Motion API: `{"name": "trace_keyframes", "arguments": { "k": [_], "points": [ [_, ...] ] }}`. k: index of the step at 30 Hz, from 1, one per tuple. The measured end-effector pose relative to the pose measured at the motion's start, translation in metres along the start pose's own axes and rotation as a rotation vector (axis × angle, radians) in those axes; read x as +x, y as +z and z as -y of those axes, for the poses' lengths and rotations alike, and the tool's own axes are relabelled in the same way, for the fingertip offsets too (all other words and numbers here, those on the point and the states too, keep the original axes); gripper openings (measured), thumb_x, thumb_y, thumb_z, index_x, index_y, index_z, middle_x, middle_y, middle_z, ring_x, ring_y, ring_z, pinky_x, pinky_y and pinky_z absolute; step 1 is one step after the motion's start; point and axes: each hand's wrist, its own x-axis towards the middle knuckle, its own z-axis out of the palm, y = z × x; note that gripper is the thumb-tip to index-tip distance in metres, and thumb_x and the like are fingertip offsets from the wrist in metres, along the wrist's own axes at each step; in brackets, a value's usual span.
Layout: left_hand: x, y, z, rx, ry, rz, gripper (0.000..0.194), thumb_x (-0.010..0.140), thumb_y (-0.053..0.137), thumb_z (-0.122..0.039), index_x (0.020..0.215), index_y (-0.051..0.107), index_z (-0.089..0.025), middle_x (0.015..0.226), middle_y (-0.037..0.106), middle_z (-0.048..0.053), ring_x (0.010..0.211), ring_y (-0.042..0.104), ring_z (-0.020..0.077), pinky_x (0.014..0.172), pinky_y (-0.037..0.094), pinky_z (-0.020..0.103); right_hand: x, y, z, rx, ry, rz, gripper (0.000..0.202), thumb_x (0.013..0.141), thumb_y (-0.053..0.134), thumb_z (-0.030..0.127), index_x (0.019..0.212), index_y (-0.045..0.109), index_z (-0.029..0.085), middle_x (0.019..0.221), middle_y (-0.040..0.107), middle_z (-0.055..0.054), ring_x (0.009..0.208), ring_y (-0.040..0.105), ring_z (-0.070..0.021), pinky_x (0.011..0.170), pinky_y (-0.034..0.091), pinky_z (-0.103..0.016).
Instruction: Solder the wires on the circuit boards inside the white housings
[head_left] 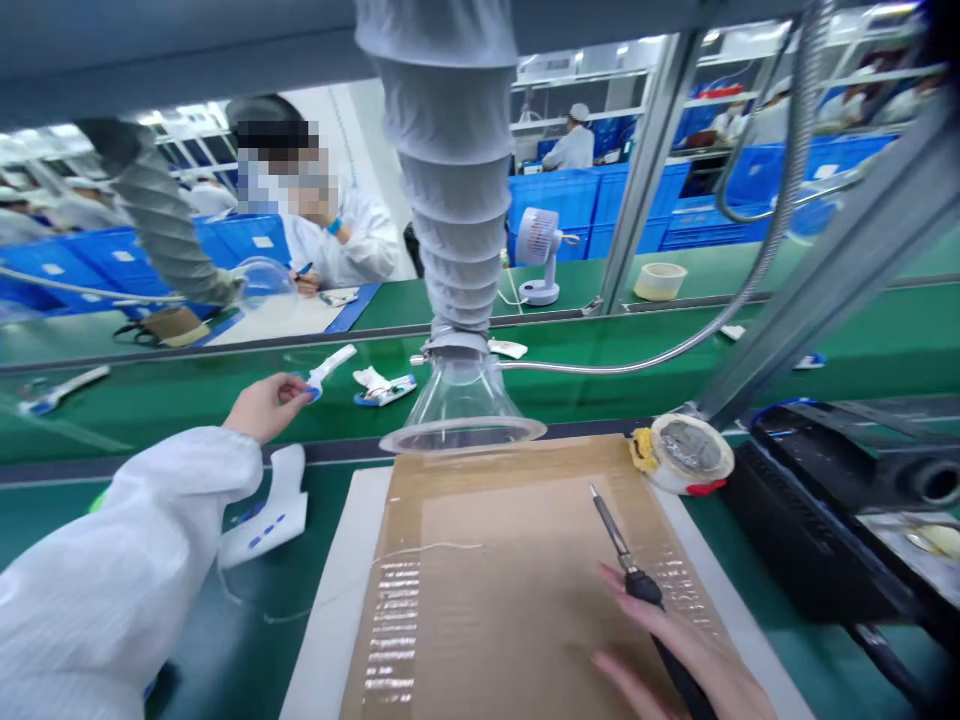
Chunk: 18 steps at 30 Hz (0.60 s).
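My left hand [268, 405] reaches out over the green strip and pinches a small white and blue plastic part [321, 375] between thumb and fingertips. My right hand [675, 640] holds a soldering iron [643, 590] above the cardboard sheet [517, 590]; its tip points up and away, and the fingers are loosely spread and slightly blurred. A thin pale wire [442, 547] lies across the cardboard. Below my left forearm rests a white plastic housing piece [277, 515] with blue marks. Another white and blue part with electronics [384, 387] lies right of my left hand.
A clear fume hood [469, 405] on a grey hose hangs over the cardboard's far edge. To the right stand a tip-cleaning tin [688, 455], a black device [806, 520] and a slanted metal post. Across the strip, a person sits with a pen beside a small fan [538, 250].
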Motion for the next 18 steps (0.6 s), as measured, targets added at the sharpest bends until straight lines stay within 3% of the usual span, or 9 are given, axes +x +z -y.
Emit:
{"name": "trace_keyframes", "arguments": {
  "k": [2,5,9,11,15,16,18],
  "points": [
    [-0.028,-0.016,0.002,-0.013,-0.004,0.02,0.045,0.082,0.063,-0.064,0.094,0.062,-0.02,0.085,0.069,0.0,0.082,0.062,0.0192,0.076,0.049,0.025,0.003,-0.001,-0.001,-0.004,-0.015,-0.011,0.056,0.092,0.073,0.021,0.145,0.056,0.02,0.126,0.08,-0.008,0.105,0.08,-0.0232,0.097,0.062,-0.023],
    [-0.091,-0.037,0.001,-0.046,-0.004,0.074,0.055,0.079,0.063,-0.074,0.098,0.066,-0.022,0.091,0.074,0.004,0.08,0.066,0.0225,0.071,0.053,0.028,0.004,0.0,0.001,-0.01,-0.035,0.003,0.055,0.093,0.073,0.025,0.145,0.056,0.021,0.126,0.08,-0.008,0.103,0.081,-0.0245,0.095,0.063,-0.025],
    [-0.188,-0.045,-0.016,-0.126,0.11,0.122,0.024,0.089,0.066,-0.053,0.094,0.071,-0.031,0.084,0.074,0.001,0.073,0.069,0.0224,0.069,0.058,0.031,0.007,0.001,0.008,-0.003,0.002,-0.03,0.045,0.097,0.07,0.032,0.139,0.061,0.021,0.125,0.08,-0.008,0.104,0.08,-0.0238,0.098,0.062,-0.025],
    [-0.229,-0.035,-0.03,-0.191,0.225,0.178,0.01,0.094,0.063,-0.038,0.096,0.071,-0.033,0.085,0.075,-0.001,0.072,0.071,0.0206,0.066,0.06,0.028,0.009,-0.001,0.012,-0.008,0.024,-0.039,0.041,0.097,0.07,0.036,0.135,0.063,0.02,0.122,0.081,-0.008,0.102,0.081,-0.0229,0.097,0.062,-0.024],
    [-0.281,0.014,-0.054,-0.309,0.399,0.317,0.023,0.1,0.049,-0.021,0.098,0.069,-0.03,0.09,0.076,0.002,0.078,0.076,0.0182,0.072,0.065,0.025,0.012,-0.004,0.019,0.081,0.195,-0.084,0.041,0.094,0.075,0.037,0.131,0.065,0.023,0.12,0.082,-0.007,0.105,0.081,-0.024,0.097,0.064,-0.027],
    [-0.288,0.029,-0.061,-0.277,0.418,0.307,0.024,0.101,0.047,-0.021,0.097,0.069,-0.028,0.094,0.076,0.005,0.076,0.077,0.0193,0.07,0.067,0.028,0.013,-0.005,0.02,0.163,0.274,-0.115,0.042,0.093,0.076,0.035,0.131,0.064,0.024,0.122,0.082,-0.007,0.108,0.08,-0.0244,0.098,0.065,-0.029],
    [-0.297,0.057,-0.086,-0.228,0.481,0.152,0.025,0.103,0.046,-0.028,0.099,0.071,-0.024,0.11,0.076,0.013,0.078,0.078,0.0252,0.064,0.069,0.037,0.017,-0.008,0.017,0.364,0.424,-0.187,0.043,0.093,0.077,0.03,0.134,0.062,0.026,0.125,0.081,-0.008,0.111,0.079,-0.0244,0.096,0.066,-0.03]
  ]
}}
